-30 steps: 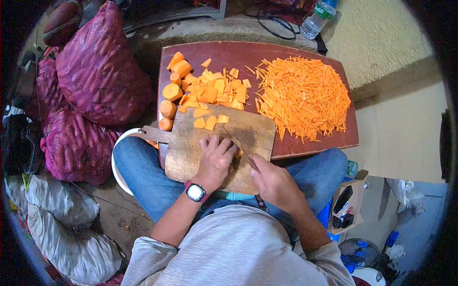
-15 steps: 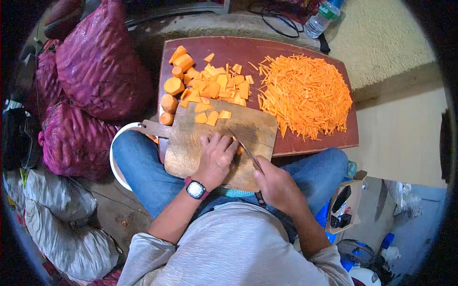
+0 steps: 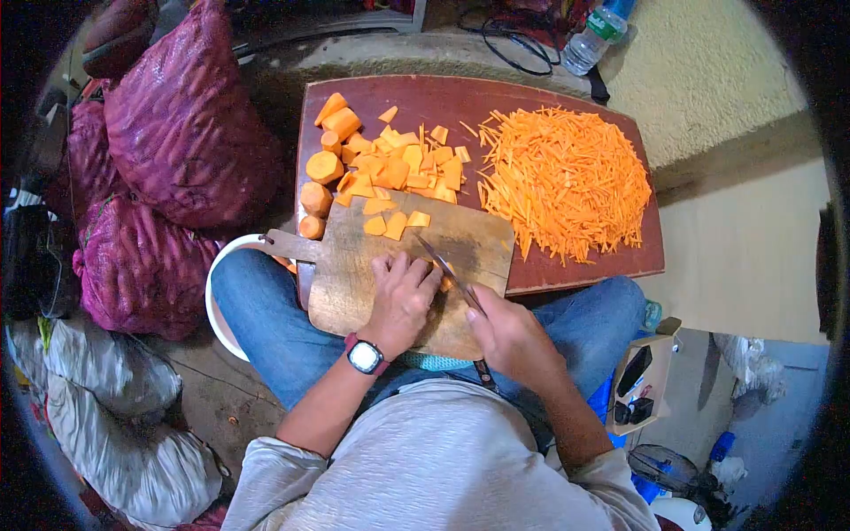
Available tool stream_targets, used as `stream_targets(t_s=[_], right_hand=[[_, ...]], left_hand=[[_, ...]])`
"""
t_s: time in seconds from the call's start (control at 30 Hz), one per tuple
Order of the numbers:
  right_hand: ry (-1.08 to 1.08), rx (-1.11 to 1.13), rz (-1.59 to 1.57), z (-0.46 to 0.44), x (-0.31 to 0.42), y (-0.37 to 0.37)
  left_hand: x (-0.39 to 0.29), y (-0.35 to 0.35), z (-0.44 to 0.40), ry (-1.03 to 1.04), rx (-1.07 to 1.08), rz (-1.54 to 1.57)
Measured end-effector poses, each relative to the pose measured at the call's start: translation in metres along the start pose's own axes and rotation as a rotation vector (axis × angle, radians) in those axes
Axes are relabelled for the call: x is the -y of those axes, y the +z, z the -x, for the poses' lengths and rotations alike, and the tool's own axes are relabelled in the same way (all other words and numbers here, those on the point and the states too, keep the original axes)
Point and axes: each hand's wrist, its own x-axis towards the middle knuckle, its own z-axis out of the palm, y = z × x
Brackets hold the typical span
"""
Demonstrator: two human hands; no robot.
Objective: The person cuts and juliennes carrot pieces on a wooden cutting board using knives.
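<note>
On the wooden cutting board [image 3: 350, 288], my left hand [image 3: 405, 296] presses down with curled fingers, a bit of orange carrot [image 3: 447, 273] showing beside the fingertips. My right hand [image 3: 513, 338] is wrapped round the handle of a knife [image 3: 436, 257], whose blade slants up and left past the left fingers. Several flat carrot slices [image 3: 395, 223] lie at the board's far edge. Behind the board is a heap of carrot chunks and slices [image 3: 412, 159]. A large pile of carrot shreds [image 3: 567, 186] lies to the right on the dark red tabletop [image 3: 443, 99].
Purple mesh sacks [image 3: 190, 124] and white sacks [image 3: 133, 434] stand on the left. A white basin [image 3: 215, 305] is partly under the left knee. At the back right lies a plastic bottle [image 3: 584, 51]; an open box [image 3: 642, 380] sits by the right knee.
The knife blade has tilted, so more of its side shows, and my right hand has shifted slightly up and left. My left hand keeps nearly the same place on the board.
</note>
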Motion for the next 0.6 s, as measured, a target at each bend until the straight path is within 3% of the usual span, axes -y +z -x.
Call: stream_targets(t_s=[0.27,0.37,0.47,0.6], right_hand=[[0.076,0.028,0.002,-0.007,-0.001,0.003],[-0.034,-0.017,-0.001,0.002,-0.003,0.002],[0.086,0.06,-0.002,0.006,0.003,0.002],[-0.041,-0.038,-0.021,-0.003,-0.002,0.008]], left_hand=[[-0.001,-0.003,0.002,0.035,-0.006,-0.032],[0.001,-0.003,0.001,0.044,-0.016,-0.027],[0.0,-0.004,0.004,0.027,-0.002,-0.01],[0.003,-0.004,0.002,0.041,-0.007,0.022]])
